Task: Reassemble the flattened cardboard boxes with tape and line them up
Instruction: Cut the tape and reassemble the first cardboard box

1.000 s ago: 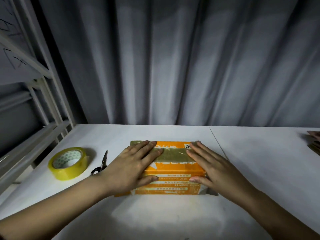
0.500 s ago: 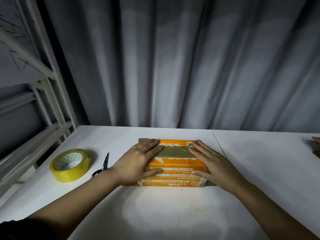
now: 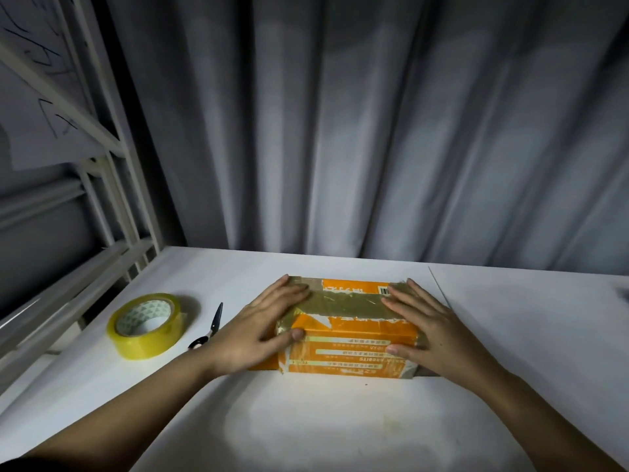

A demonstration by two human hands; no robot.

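An orange cardboard box (image 3: 350, 338) stands closed on the white table (image 3: 340, 430), a strip of clear tape running along its top seam. My left hand (image 3: 262, 328) lies over the box's left end, fingers straight on the top and thumb on the front face. My right hand (image 3: 432, 328) mirrors it on the right end, fingers flat on the tape, thumb on the front. A yellow tape roll (image 3: 144, 325) lies flat to the left of the box. Black-handled scissors (image 3: 209, 327) lie between the roll and my left hand.
A white metal rack (image 3: 102, 199) runs along the table's left edge. A grey curtain (image 3: 374, 131) hangs behind the table. A seam (image 3: 439, 287) between two tabletops passes just right of the box. A dark blurred object (image 3: 624, 294) shows at the far right edge.
Both hands have slid apart along the taped top toward the box's ends. The box sits a little farther from me on the table.
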